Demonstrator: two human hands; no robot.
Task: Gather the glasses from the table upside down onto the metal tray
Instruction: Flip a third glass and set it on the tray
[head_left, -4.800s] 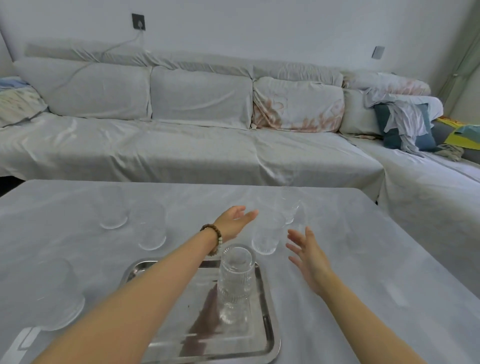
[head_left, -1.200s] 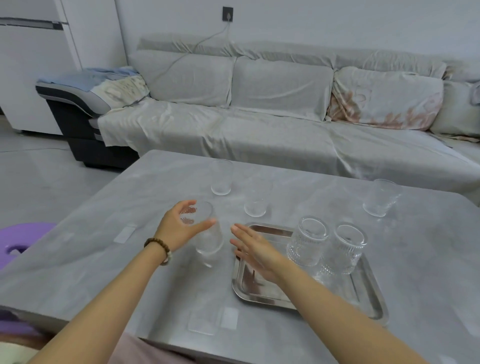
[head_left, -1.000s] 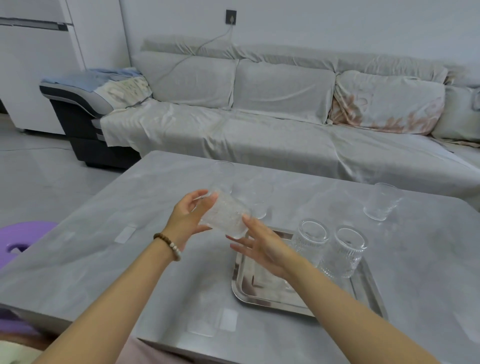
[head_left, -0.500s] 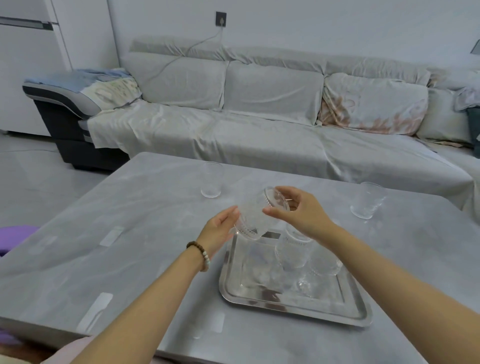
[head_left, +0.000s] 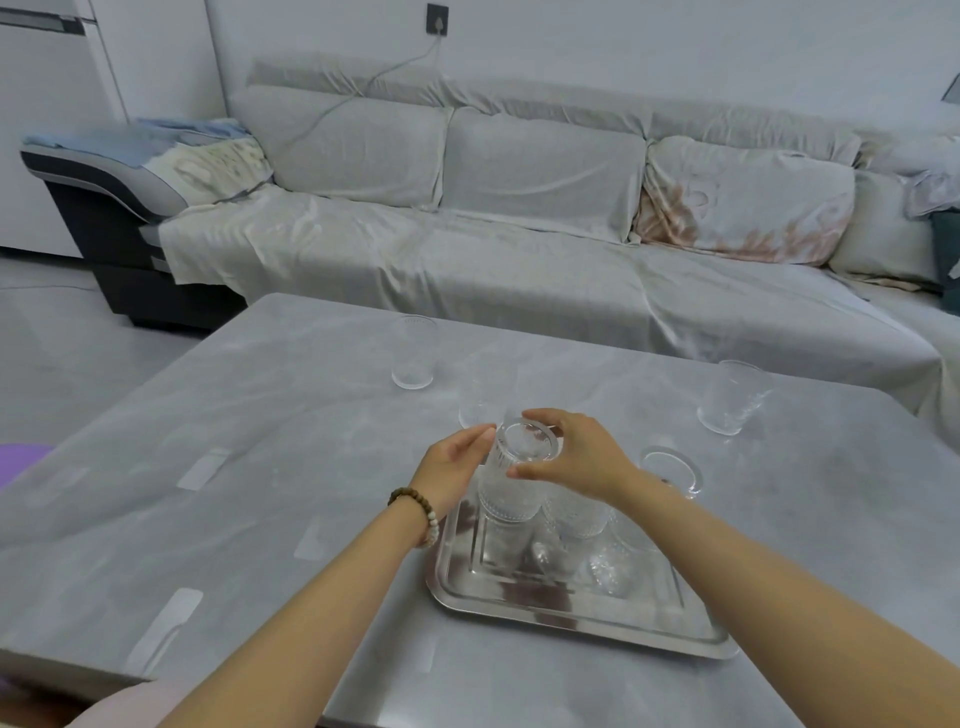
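A ribbed clear glass (head_left: 511, 480) stands upside down at the far left of the metal tray (head_left: 571, 613). My right hand (head_left: 574, 457) grips its upturned base from the right. My left hand (head_left: 452, 467) rests against its left side with fingers apart. Two more glasses sit inverted on the tray: one (head_left: 574, 512) under my right wrist, another (head_left: 670, 470) to its right. Three glasses stand on the table: one far left (head_left: 414, 353), one (head_left: 485, 389) just behind my hands, one far right (head_left: 730, 397).
The grey table (head_left: 260, 467) carries strips of clear tape near its front left. A sofa draped in grey cloth (head_left: 519, 234) runs behind the table. A purple object (head_left: 21, 460) lies on the floor at the left.
The glass has passed from my left hand to my right, turned bottom up, and come down onto the tray's far left corner.
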